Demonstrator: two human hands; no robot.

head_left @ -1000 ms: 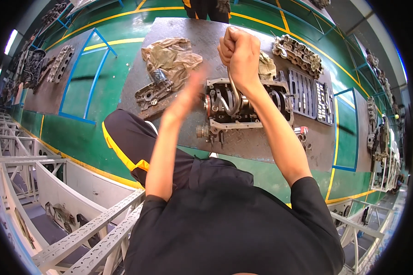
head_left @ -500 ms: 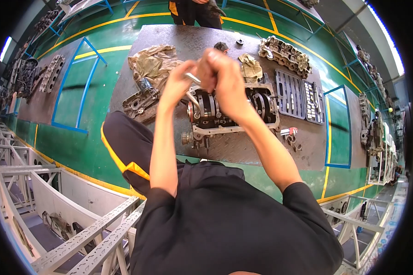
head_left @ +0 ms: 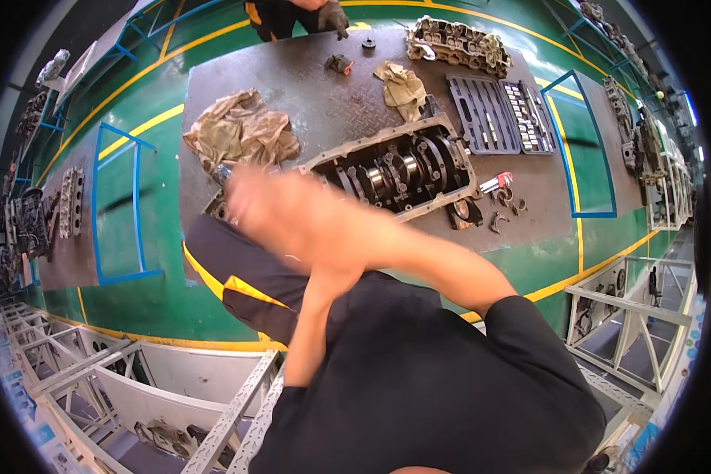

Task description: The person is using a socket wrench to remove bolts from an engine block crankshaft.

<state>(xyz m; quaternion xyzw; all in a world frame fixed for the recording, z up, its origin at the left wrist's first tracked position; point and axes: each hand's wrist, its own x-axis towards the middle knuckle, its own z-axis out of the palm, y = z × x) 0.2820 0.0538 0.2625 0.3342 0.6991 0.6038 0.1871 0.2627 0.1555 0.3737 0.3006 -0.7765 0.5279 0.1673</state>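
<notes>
Hands (blurred) beside engine block.

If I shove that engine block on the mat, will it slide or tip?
The engine block looks like solid cast metal with its crankshaft fitted, so probably very heavy. It lies broad and low on the ribbed mat, so it would likely resist sliding and hardly tip.

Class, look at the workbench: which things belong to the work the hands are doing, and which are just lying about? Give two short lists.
In the work: the engine block with its crankshaft showing; the blurred hands in front of its near-left end; what they hold cannot be told.

Lying about: crumpled rag, smaller rag, open socket case, cylinder head, small loose parts.
</notes>
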